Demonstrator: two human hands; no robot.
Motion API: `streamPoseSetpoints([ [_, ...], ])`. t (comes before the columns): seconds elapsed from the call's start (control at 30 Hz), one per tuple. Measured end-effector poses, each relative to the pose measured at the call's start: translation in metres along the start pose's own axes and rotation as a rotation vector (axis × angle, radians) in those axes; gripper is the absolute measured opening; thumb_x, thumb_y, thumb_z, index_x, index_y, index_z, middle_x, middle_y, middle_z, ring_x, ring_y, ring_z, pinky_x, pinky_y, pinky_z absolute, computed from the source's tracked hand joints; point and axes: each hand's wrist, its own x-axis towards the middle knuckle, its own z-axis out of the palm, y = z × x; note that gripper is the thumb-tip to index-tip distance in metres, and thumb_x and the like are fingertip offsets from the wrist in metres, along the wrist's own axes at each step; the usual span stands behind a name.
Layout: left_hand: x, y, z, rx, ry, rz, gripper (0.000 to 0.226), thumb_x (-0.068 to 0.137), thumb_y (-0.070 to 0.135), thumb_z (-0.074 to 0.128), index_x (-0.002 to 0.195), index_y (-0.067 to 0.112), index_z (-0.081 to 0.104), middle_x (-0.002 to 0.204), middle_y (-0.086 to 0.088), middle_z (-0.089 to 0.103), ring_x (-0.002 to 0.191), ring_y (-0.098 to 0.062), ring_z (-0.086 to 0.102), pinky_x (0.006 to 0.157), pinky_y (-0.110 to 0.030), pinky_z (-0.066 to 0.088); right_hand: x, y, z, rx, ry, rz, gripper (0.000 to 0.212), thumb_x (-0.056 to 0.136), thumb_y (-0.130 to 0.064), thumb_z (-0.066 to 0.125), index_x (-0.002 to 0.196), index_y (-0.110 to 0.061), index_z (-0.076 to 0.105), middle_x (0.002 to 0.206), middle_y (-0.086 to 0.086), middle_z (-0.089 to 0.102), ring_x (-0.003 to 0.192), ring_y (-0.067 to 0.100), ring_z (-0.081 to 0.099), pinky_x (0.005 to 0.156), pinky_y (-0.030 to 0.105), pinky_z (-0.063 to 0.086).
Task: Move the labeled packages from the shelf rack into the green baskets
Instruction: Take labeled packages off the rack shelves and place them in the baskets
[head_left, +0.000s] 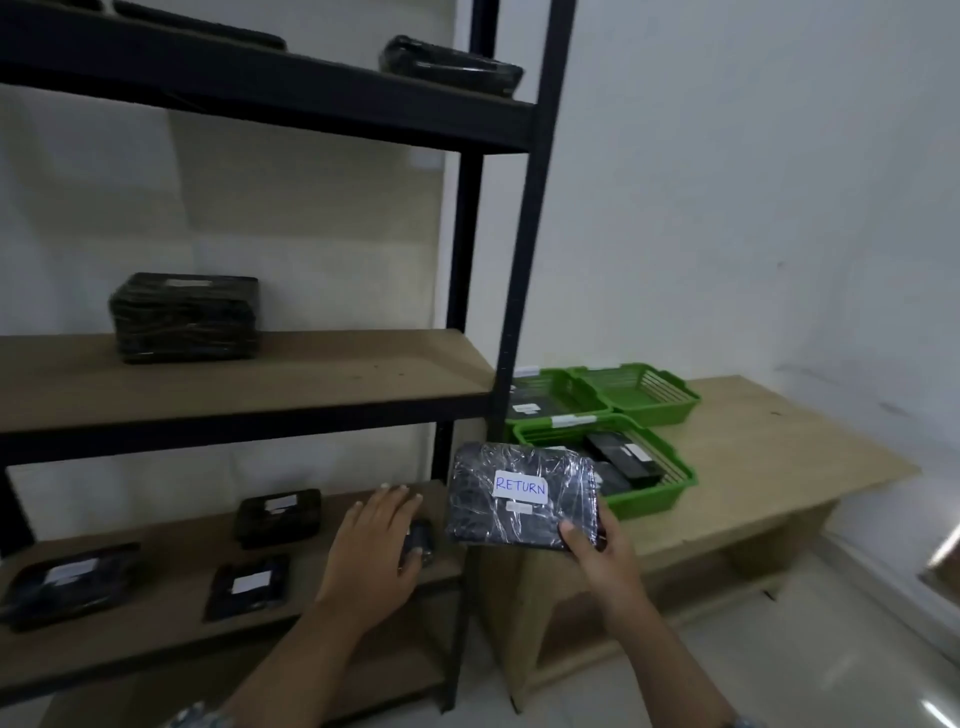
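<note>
Right hand (605, 558) under RETURN package (522, 493)

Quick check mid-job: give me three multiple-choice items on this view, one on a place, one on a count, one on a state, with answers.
1. Where is the RETURN package?
A. on the top shelf
B. in the right hand
C. inside a basket

2. How many green baskets stand on the table?
A. three
B. one
C. five

3. What is the left hand doing?
A. hanging free
B. gripping a basket
C. resting on a small package on the lower shelf

Answers: 1 B, its thumb lies on the wrap. 2 A, the nearest basket plus two behind. 3 C, fingers spread over it.
</note>
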Motion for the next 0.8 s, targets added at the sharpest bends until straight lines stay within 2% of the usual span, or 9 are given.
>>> streamPoseSetpoints([
  [0.07, 0.013, 0.027, 0.009, -0.021, -0.013, 0.046, 0.06, 0.078, 0.039, 0.039, 0.132, 0.017, 0.049, 0.138, -0.004, 0.048, 0.131, -0.024, 0.038, 0.105, -0.044, 0.032, 0.004, 0.006, -0.026, 0.011, 0.041, 0.008, 0.041, 0.083, -0.004, 0.067, 0.122, -0.014, 0.058, 0.11, 0.009, 0.068, 0.103, 0.024, 0.064, 0.098, 0.043, 0.048],
  [0.17, 0.036, 0.06, 0.024, -0.058, -0.031, 0.11, 0.06, 0.077, 0.04, 0.039, 0.13, 0.016, 0.05, 0.135, -0.006, 0.051, 0.128, -0.026, 0.041, 0.103, -0.046, 0.033, 0.014, 0.015, -0.058, 0.018, 0.103, 0.005, 0.037, 0.084, -0.005, 0.066, 0.116, -0.022, 0.059, 0.107, 0.004, 0.069, 0.102, 0.024, 0.065, 0.097, 0.048, 0.049],
  [0.27, 0.063, 0.085, 0.045, -0.092, -0.05, 0.159, 0.06, 0.076, 0.04, 0.04, 0.129, 0.015, 0.052, 0.132, -0.007, 0.053, 0.127, -0.027, 0.043, 0.101, -0.048, 0.036, 0.029, 0.023, -0.082, 0.019, 0.163, 0.006, 0.04, 0.084, -0.005, 0.066, 0.118, -0.024, 0.058, 0.108, 0.002, 0.069, 0.101, 0.021, 0.065, 0.095, 0.043, 0.05],
  [0.43, 0.12, 0.107, 0.088, -0.141, -0.072, 0.194, 0.061, 0.074, 0.04, 0.04, 0.129, 0.015, 0.051, 0.133, -0.007, 0.053, 0.128, -0.028, 0.042, 0.1, -0.049, 0.038, 0.076, 0.034, -0.111, -0.024, 0.206, 0.005, 0.041, 0.085, -0.004, 0.064, 0.124, -0.016, 0.056, 0.103, -0.002, 0.069, 0.095, 0.014, 0.064, 0.086, 0.03, 0.048],
  [0.5, 0.147, 0.111, 0.11, -0.159, -0.076, 0.199, 0.06, 0.075, 0.039, 0.043, 0.129, 0.015, 0.05, 0.133, -0.007, 0.052, 0.128, -0.027, 0.041, 0.101, -0.048, 0.037, 0.105, 0.039, -0.119, -0.04, 0.23, -0.001, 0.041, 0.085, -0.003, 0.064, 0.122, -0.02, 0.057, 0.101, -0.006, 0.069, 0.093, 0.013, 0.065, 0.085, 0.032, 0.049],
  [0.6, 0.193, 0.116, 0.141, -0.181, -0.084, 0.201, 0.06, 0.076, 0.032, 0.054, 0.133, 0.015, 0.047, 0.137, -0.007, 0.049, 0.132, -0.027, 0.037, 0.104, -0.048, 0.032, 0.154, 0.047, -0.124, -0.028, 0.258, 0.033, 0.041, 0.085, -0.005, 0.064, 0.117, -0.029, 0.056, 0.101, -0.007, 0.069, 0.095, 0.02, 0.065, 0.089, 0.044, 0.052],
  [0.67, 0.223, 0.117, 0.159, -0.186, -0.102, 0.181, 0.062, 0.076, 0.03, 0.055, 0.136, 0.016, 0.044, 0.14, -0.007, 0.045, 0.133, -0.027, 0.034, 0.107, -0.048, 0.028, 0.186, 0.051, -0.125, -0.028, 0.254, 0.06, 0.041, 0.086, -0.004, 0.063, 0.119, -0.026, 0.055, 0.099, -0.007, 0.069, 0.092, 0.02, 0.065, 0.091, 0.048, 0.052],
  [0.73, 0.254, 0.117, 0.173, -0.191, -0.11, 0.161, 0.062, 0.079, 0.03, 0.056, 0.138, 0.017, 0.041, 0.143, -0.006, 0.041, 0.136, -0.027, 0.029, 0.108, -0.047, 0.024, 0.216, 0.051, -0.124, -0.038, 0.252, 0.074, 0.043, 0.086, -0.005, 0.063, 0.126, -0.02, 0.053, 0.1, -0.004, 0.069, 0.093, 0.019, 0.065, 0.091, 0.046, 0.052],
  [0.8, 0.283, 0.115, 0.186, -0.2, -0.11, 0.143, 0.062, 0.082, 0.029, 0.057, 0.14, 0.017, 0.037, 0.145, -0.006, 0.037, 0.137, -0.026, 0.025, 0.11, -0.046, 0.022, 0.245, 0.054, -0.123, -0.048, 0.261, 0.082, 0.043, 0.087, -0.008, 0.063, 0.128, -0.018, 0.053, 0.103, 0.0, 0.068, 0.095, 0.019, 0.065, 0.087, 0.038, 0.052],
])
